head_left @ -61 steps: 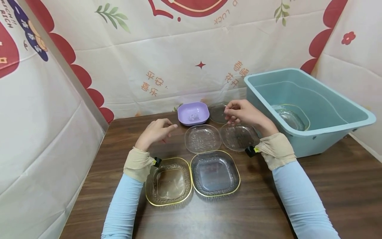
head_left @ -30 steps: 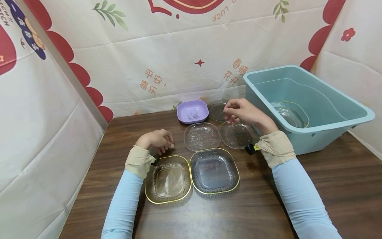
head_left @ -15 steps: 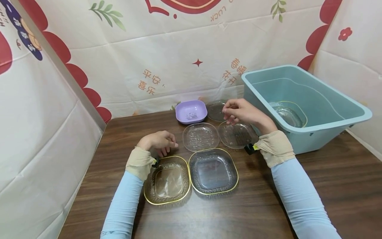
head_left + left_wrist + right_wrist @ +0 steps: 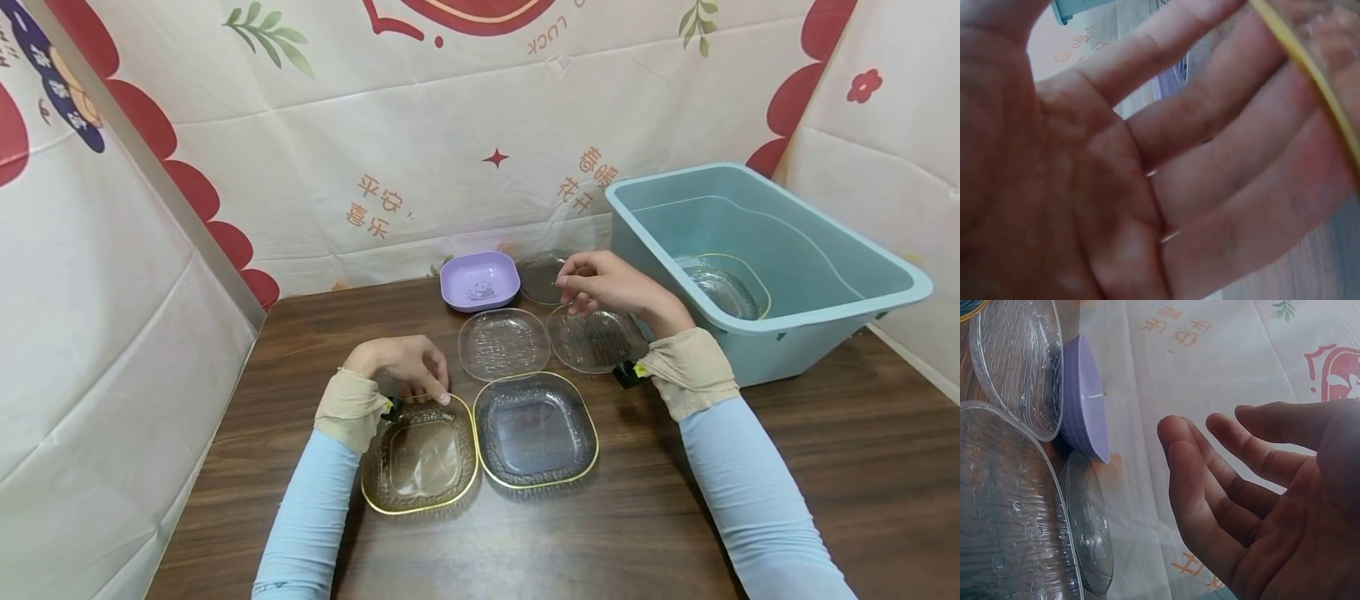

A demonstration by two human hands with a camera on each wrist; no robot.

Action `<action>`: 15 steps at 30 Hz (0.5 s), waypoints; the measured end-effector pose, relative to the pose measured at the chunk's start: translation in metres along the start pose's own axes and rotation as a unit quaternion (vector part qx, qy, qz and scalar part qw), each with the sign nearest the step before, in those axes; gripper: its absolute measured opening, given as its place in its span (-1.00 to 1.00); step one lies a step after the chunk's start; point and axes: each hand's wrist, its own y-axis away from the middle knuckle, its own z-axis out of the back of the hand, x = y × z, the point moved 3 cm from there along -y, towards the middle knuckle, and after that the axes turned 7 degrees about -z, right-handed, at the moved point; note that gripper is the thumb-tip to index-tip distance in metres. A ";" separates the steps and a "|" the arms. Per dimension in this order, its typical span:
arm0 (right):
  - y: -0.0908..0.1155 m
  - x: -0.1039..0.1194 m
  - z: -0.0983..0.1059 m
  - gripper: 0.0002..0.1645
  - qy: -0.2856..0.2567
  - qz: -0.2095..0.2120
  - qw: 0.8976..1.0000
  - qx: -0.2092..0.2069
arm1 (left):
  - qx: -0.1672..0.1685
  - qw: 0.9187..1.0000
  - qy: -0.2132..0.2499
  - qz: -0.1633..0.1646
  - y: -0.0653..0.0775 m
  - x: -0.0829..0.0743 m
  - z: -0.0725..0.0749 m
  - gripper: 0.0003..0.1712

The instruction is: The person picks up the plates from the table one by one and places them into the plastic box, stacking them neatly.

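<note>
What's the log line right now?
left hand: at far edge of brownish dish, grip unclear | right hand: empty, near clear plate | purple bowl: on table | blue tub: glassy dish inside

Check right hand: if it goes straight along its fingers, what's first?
Probably the purple bowl: in the head view the right hand points left toward it. Its height above the table is unclear, so it might pass over the bowl.

one tub (image 4: 810, 350), one purple bowl (image 4: 480, 279) and at least six transparent dishes (image 4: 536, 429) show.
</note>
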 end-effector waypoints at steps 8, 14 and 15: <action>0.001 0.000 0.001 -0.75 0.040 0.000 0.999 -0.001 | 0.023 0.999 0.010 -0.025 0.000 0.000 -0.002 -0.77; 0.000 -0.001 0.000 -0.74 0.044 -0.002 0.999 0.004 | 0.020 0.999 0.020 -0.019 0.003 0.000 -0.003 -0.84; 0.000 -0.002 0.000 -0.73 0.046 -0.002 0.999 0.004 | 0.018 0.999 0.016 -0.021 0.004 -0.001 -0.003 -0.85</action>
